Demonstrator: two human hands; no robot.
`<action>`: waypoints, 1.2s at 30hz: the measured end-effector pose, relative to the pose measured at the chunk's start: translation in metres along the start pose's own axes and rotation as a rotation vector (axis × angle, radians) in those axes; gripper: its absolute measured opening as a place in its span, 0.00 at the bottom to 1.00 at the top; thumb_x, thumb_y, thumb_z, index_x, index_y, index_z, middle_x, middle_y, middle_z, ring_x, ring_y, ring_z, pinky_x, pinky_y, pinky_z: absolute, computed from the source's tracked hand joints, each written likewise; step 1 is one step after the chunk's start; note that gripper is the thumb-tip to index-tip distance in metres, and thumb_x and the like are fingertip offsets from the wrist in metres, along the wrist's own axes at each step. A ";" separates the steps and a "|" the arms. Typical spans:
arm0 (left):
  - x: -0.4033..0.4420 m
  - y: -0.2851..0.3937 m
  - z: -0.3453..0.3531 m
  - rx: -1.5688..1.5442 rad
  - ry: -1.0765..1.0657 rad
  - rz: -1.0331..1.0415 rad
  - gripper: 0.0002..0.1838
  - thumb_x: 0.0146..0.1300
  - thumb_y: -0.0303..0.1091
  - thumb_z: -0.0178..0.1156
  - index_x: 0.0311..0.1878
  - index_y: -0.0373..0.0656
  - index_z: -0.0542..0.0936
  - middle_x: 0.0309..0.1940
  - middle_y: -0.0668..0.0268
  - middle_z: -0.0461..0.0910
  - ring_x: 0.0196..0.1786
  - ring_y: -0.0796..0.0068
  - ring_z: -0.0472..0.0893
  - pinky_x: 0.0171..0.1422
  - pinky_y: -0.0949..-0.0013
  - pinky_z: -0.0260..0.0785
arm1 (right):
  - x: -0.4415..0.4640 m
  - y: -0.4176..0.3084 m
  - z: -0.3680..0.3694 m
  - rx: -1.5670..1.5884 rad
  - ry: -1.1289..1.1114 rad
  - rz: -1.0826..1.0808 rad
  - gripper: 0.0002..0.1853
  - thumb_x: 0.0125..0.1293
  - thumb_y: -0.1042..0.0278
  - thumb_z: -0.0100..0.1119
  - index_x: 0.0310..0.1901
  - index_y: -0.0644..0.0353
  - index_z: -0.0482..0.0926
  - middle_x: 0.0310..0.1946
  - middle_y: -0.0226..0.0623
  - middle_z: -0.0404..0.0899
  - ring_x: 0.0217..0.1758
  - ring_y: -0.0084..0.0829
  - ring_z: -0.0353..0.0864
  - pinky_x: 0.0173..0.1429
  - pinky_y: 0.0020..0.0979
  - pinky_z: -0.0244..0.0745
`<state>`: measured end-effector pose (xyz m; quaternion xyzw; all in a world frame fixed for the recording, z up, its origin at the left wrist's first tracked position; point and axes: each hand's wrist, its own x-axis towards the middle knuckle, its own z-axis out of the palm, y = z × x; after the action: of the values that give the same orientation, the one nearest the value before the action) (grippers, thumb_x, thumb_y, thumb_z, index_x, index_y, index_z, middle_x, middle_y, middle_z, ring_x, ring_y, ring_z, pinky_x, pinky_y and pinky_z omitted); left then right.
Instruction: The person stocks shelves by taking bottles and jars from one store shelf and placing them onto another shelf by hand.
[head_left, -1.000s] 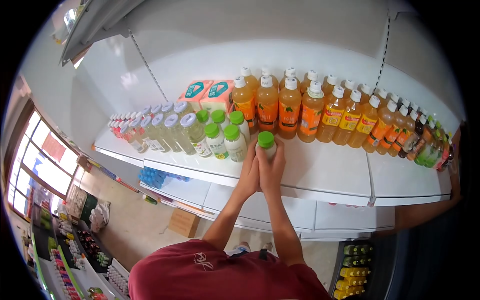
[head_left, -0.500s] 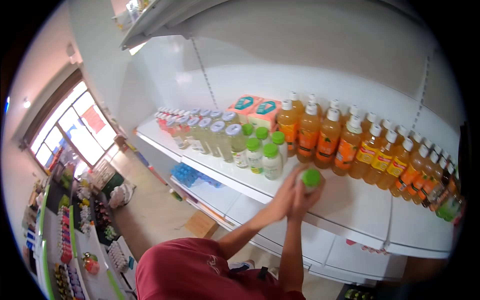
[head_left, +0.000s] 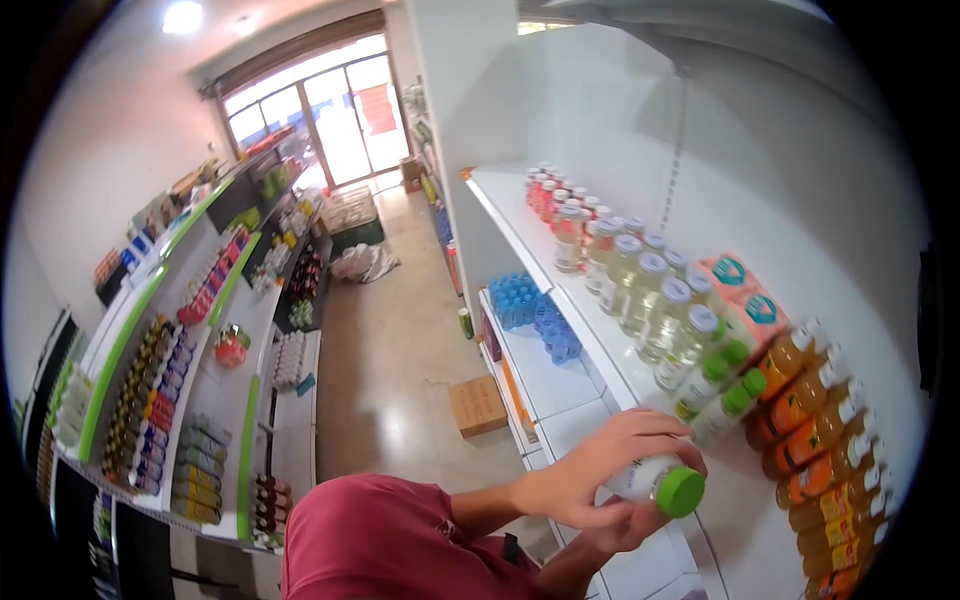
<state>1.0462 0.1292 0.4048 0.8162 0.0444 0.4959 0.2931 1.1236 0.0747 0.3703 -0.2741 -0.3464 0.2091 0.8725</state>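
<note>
Between my two hands is a small bottle with a green cap [head_left: 680, 492] and a pale label, tilted with its cap toward me. My left hand [head_left: 575, 475] wraps over it from above and the left. From below, my right hand [head_left: 618, 532] closes round it near the cap, its fingers partly hidden. Just beyond my hands, several matching green-capped bottles [head_left: 722, 408] stand on the white shelf [head_left: 545, 268]. Behind them are glass bottles with whitish lids [head_left: 652, 290] holding pale liquid.
Orange juice bottles [head_left: 812, 430] line the shelf's right part, beside peach-coloured boxes [head_left: 745, 290]. Small red bottles [head_left: 548, 195] stand at the far end. Below are blue packs [head_left: 520, 300]. A cardboard box [head_left: 478, 405] lies on the aisle floor, opposite stocked shelves [head_left: 150, 400].
My view has swung left toward the aisle and door. The green-capped bottle has tipped over in my hands, and my left hand now covers more of it.
</note>
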 end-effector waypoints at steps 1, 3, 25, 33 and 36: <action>-0.008 0.000 -0.012 -0.031 0.055 -0.023 0.33 0.55 0.40 0.57 0.66 0.38 0.73 0.68 0.48 0.71 0.71 0.46 0.70 0.73 0.54 0.62 | -0.004 0.003 0.015 0.015 -0.027 0.028 0.42 0.61 0.40 0.63 0.67 0.62 0.63 0.59 0.49 0.68 0.61 0.41 0.73 0.68 0.48 0.67; -0.024 0.004 -0.038 -0.020 0.135 -0.103 0.34 0.56 0.40 0.57 0.67 0.38 0.72 0.68 0.48 0.71 0.73 0.46 0.68 0.74 0.53 0.61 | -0.018 0.014 0.041 0.023 -0.112 0.094 0.40 0.61 0.42 0.61 0.66 0.64 0.65 0.59 0.48 0.69 0.62 0.41 0.72 0.68 0.46 0.66; -0.277 0.150 -0.411 0.754 0.771 0.260 0.31 0.52 0.40 0.61 0.60 0.35 0.78 0.52 0.43 0.82 0.51 0.50 0.86 0.55 0.57 0.79 | -0.316 0.126 0.393 0.934 -1.095 0.526 0.39 0.60 0.42 0.64 0.63 0.64 0.65 0.55 0.48 0.70 0.56 0.42 0.73 0.66 0.47 0.68; -0.348 0.196 -0.468 0.944 0.917 0.174 0.31 0.50 0.39 0.60 0.59 0.35 0.78 0.53 0.45 0.82 0.51 0.48 0.85 0.54 0.56 0.79 | -0.400 0.133 0.447 0.840 -1.243 0.660 0.41 0.58 0.41 0.67 0.64 0.63 0.65 0.57 0.47 0.70 0.59 0.40 0.72 0.67 0.47 0.66; -0.358 0.203 -0.484 0.992 0.954 0.104 0.31 0.49 0.38 0.60 0.59 0.36 0.78 0.53 0.46 0.82 0.51 0.49 0.85 0.54 0.57 0.78 | -0.422 0.141 0.468 0.850 -1.314 0.703 0.42 0.58 0.41 0.68 0.64 0.63 0.65 0.58 0.46 0.70 0.60 0.40 0.71 0.67 0.46 0.66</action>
<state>0.4166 0.0424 0.3928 0.5476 0.3510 0.7352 -0.1907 0.4787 0.1041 0.3609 0.1615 -0.5684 0.6959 0.4080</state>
